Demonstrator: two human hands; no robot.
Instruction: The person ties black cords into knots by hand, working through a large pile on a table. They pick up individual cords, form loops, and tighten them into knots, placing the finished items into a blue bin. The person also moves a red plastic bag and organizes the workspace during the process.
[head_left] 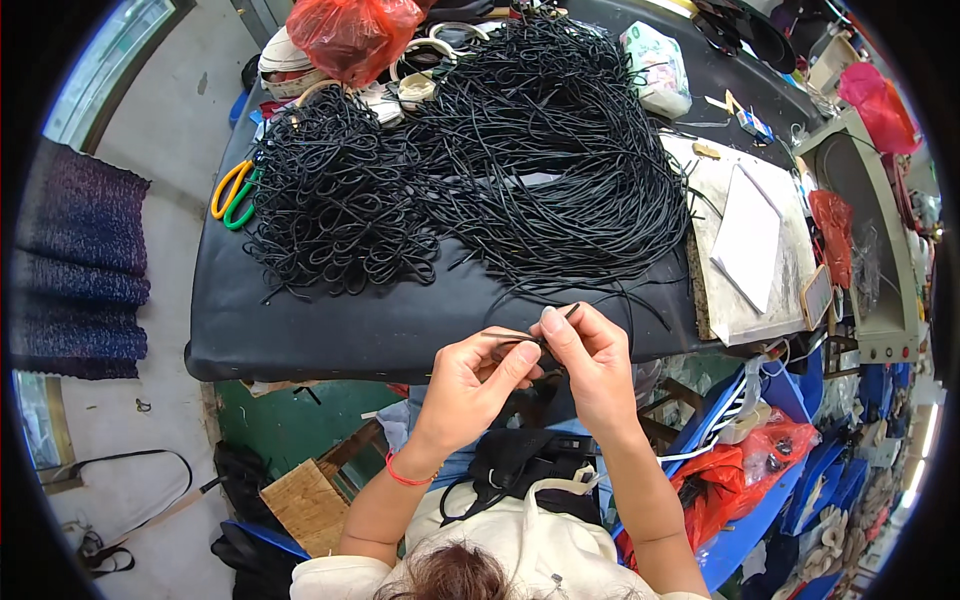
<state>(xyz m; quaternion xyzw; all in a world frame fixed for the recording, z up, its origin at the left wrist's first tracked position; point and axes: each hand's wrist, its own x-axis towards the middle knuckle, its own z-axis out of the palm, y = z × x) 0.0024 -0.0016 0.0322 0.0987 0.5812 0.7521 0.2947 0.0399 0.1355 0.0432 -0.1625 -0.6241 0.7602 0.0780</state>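
Just off the near edge of the black-covered table (300,335), my left hand (482,375) and my right hand (588,365) meet, thumbs and fingers pinched on a thin black cord (510,337). A short end of it sticks up past my right fingertips; how it runs between the fingers is mostly hidden. Beyond my hands lies a big tangle of long black cords (590,190). To its left is a heap of looped black cords (335,200). Scissors (237,193) with one yellow and one green handle lie at that heap's left side.
A red plastic bag (350,35) sits at the back left, a white package (656,70) at the back right. White paper (747,240) lies on a pale board (790,285) to the right. A blue bin (740,545) holding red bags stands low right. A wooden stool (310,505) is low left.
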